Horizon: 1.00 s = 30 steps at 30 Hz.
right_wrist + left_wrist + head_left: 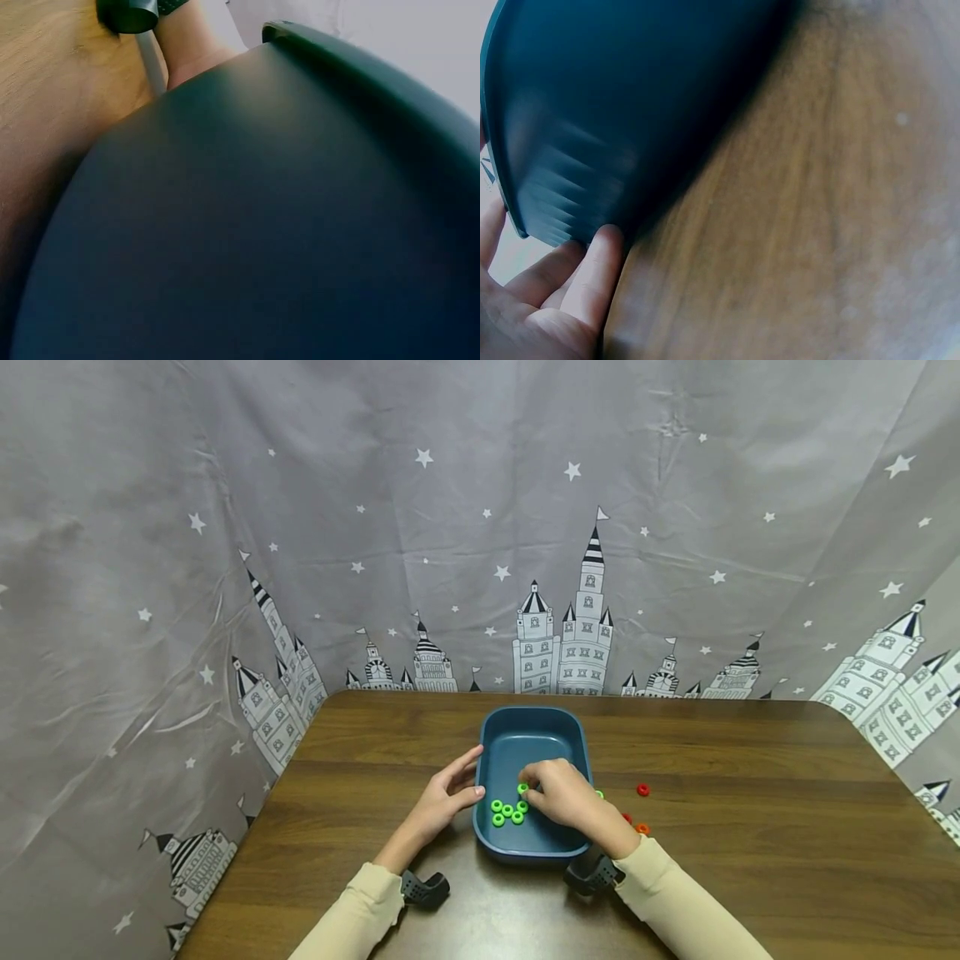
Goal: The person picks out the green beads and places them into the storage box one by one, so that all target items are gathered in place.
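A dark blue rectangular tub (pixel 534 843) with rounded corners stands on the table, several small green rings (pixel 507 811) lying in its near left part. My left hand (pixel 437 797) is at the tub's left side, fingers spread, thumb and index fingertip at the rim. In the left wrist view its fingers (pixel 600 274) lie against the tub's outer wall (pixel 592 120). My right hand (pixel 562 793) reaches over the right rim and pinches a green ring (pixel 522 789) between thumb and index finger inside the tub. The tub's outer wall (pixel 240 210) hides this hand in the right wrist view.
Right of the tub, red rings (pixel 642 790) and an orange ring (pixel 642 829) lie on the brown wooden table (pixel 750 827). Another green ring (pixel 599 794) shows just past the right rim. A grey curtain (pixel 480 527) with castles hangs behind the table.
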Each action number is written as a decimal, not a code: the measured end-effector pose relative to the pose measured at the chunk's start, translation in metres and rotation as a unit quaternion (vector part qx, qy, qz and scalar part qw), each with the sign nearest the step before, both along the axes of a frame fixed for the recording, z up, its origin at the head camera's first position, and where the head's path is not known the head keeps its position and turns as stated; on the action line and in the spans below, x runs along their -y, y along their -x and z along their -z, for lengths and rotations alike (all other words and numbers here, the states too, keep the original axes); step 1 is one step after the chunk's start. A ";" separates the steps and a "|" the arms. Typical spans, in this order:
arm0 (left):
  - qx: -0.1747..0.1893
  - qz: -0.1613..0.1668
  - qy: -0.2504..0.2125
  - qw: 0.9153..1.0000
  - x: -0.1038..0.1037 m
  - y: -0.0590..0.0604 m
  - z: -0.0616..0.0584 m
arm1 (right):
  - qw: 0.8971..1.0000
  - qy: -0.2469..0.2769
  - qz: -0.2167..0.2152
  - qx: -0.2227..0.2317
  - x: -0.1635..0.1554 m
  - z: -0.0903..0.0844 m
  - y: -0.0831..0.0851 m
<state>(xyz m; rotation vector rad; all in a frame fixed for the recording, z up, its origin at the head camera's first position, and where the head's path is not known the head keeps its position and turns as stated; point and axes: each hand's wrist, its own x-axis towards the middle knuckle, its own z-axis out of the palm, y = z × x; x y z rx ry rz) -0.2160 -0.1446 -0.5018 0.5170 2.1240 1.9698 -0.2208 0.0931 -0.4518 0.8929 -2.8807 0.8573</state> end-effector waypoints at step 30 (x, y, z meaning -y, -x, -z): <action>-0.006 0.003 -0.004 1.000 0.000 0.000 0.001 | 0.997 -0.072 0.024 0.003 0.001 0.004 -0.003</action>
